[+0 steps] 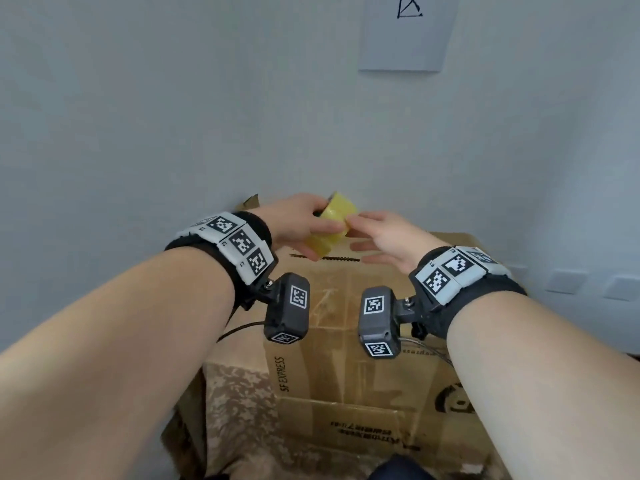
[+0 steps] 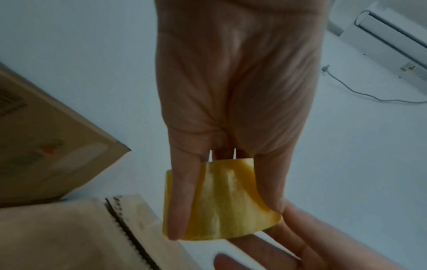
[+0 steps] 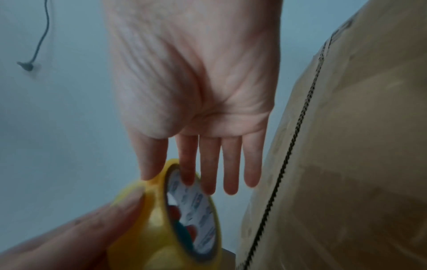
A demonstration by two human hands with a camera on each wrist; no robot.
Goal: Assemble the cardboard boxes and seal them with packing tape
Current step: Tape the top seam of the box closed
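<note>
A yellow packing tape roll (image 1: pixel 334 226) (image 2: pixel 221 201) (image 3: pixel 161 228) is held in the air over the far edge of the cardboard box (image 1: pixel 346 341). My left hand (image 1: pixel 298 223) (image 2: pixel 231 91) grips it, thumb on the outer face and fingers reaching into the core. My right hand (image 1: pixel 381 237) (image 3: pixel 196 91) meets the roll from the right with straight fingers. Its thumb tip touches the outer tape surface and its forefinger tip lies at the core rim. The box's top flaps are down, with a dark jagged seam (image 1: pixel 325 258) (image 3: pixel 289 146) between them.
A second cardboard box (image 2: pixel 46 146) stands behind and left of the first, against the pale wall. A sheet of paper (image 1: pixel 405 29) hangs on the wall. An air conditioner unit (image 2: pixel 392 45) and a loose cable (image 2: pixel 346 87) lie farther off.
</note>
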